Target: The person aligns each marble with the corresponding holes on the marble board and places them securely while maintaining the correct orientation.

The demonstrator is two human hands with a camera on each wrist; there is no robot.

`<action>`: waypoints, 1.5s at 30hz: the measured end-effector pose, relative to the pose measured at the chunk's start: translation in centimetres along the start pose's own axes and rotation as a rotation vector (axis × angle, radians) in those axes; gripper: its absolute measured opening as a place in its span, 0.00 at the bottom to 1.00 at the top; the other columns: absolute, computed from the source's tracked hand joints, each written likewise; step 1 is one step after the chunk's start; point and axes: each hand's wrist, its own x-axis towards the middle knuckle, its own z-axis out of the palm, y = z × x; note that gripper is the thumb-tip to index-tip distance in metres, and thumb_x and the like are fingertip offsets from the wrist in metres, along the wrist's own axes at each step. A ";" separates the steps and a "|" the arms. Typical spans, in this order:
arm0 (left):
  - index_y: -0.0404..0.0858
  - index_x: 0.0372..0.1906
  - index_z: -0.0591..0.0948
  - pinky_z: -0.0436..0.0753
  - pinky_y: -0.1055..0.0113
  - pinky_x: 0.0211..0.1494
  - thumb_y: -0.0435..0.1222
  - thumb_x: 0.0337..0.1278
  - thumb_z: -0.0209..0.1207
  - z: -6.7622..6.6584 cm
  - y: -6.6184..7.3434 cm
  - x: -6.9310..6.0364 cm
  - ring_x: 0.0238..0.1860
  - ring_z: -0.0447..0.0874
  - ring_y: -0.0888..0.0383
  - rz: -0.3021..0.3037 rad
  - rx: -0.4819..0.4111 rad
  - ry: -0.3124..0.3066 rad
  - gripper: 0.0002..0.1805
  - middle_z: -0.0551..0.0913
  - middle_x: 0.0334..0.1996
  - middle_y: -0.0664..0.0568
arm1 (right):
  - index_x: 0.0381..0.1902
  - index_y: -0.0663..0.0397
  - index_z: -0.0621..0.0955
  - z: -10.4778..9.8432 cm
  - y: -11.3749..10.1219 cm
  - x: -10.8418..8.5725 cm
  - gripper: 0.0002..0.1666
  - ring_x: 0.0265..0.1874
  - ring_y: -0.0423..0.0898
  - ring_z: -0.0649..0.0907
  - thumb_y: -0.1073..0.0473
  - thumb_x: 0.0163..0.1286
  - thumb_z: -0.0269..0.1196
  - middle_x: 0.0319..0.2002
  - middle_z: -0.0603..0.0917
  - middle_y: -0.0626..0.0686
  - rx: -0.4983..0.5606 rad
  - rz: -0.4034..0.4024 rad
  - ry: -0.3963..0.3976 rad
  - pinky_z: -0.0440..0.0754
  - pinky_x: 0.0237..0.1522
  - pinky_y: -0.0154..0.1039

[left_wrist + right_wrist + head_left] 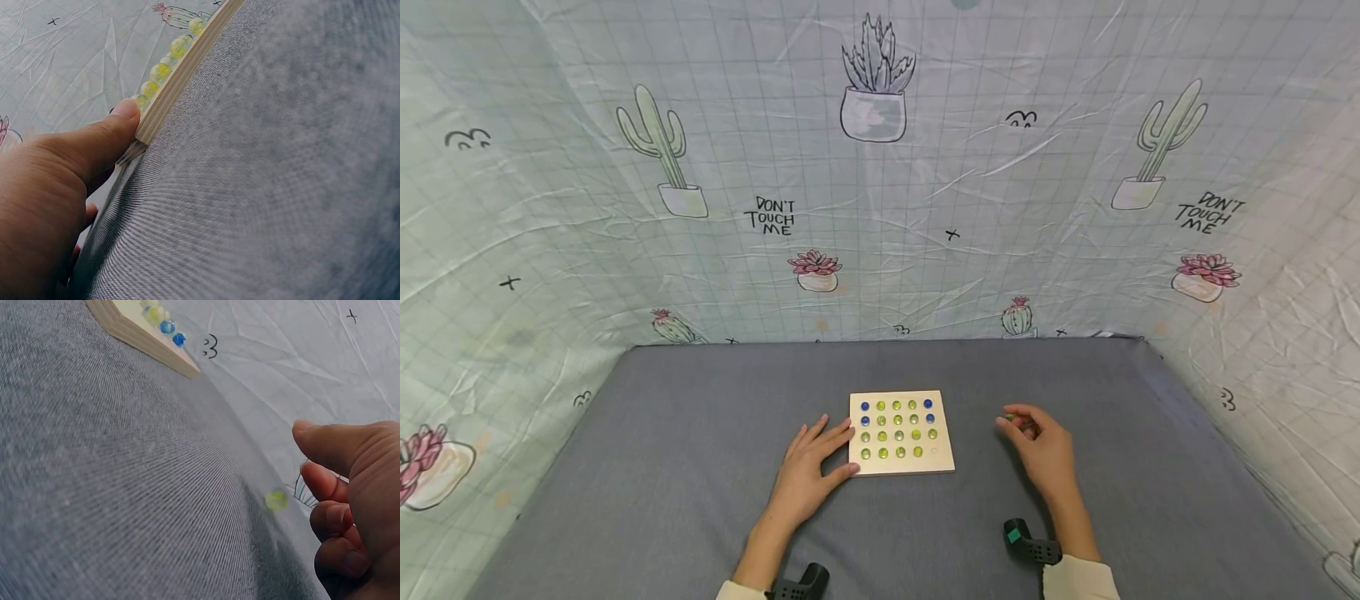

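Observation:
A light wooden board (901, 463) lies flat, bearing rows of yellow-green marbles and several blue marbles near its far corners. The front right hollow is bare. My left hand (805, 477) rests at the board's left side, fingers spread, with the thumb (112, 134) on its near left corner. To the right of the board, my right hand (1043, 450) hovers with thumb and forefinger apart and the other fingers curled in. A yellow-green marble (275, 500) is close to its fingertips, with no finger seen gripping it.
Grey cloth (700, 417) covers the table. A pale printed curtain (880, 200) with cactus drawings stands behind it and along both sides. Black wrist mounts sit on the left (801, 583) and right (1032, 543) arms.

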 end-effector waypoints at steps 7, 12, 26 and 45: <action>0.43 0.61 0.79 0.47 0.50 0.75 0.51 0.49 0.67 0.0 0.1 0.0 0.70 0.58 0.47 0.001 -0.006 -0.003 0.33 0.74 0.63 0.55 | 0.46 0.52 0.85 0.1 0.5 -0.2 0.16 0.23 0.43 0.74 0.54 0.61 0.70 0.33 0.81 0.49 -0.061 0.040 0.029 0.71 0.24 0.34; 0.43 0.61 0.79 0.48 0.48 0.75 0.51 0.49 0.67 0.0 -0.2 -0.2 0.70 0.59 0.46 0.009 0.006 0.007 0.32 0.74 0.63 0.54 | 0.47 0.52 0.84 0.5 0.7 -0.1 0.16 0.23 0.43 0.74 0.55 0.61 0.70 0.34 0.81 0.50 -0.057 0.080 0.044 0.72 0.23 0.34; 0.46 0.62 0.78 0.47 0.50 0.75 0.52 0.49 0.67 -0.1 0.1 0.0 0.70 0.58 0.49 -0.003 0.001 -0.018 0.33 0.73 0.64 0.58 | 0.47 0.52 0.84 0.6 1.0 0.0 0.15 0.24 0.43 0.74 0.58 0.61 0.70 0.32 0.81 0.50 -0.082 0.129 0.022 0.72 0.24 0.33; 0.43 0.61 0.79 0.49 0.46 0.74 0.51 0.49 0.67 -0.2 -0.1 0.1 0.69 0.60 0.46 0.012 0.001 -0.003 0.32 0.74 0.63 0.55 | 0.46 0.54 0.84 0.7 0.6 0.1 0.15 0.22 0.43 0.73 0.58 0.61 0.69 0.32 0.81 0.50 -0.133 0.135 0.018 0.70 0.22 0.34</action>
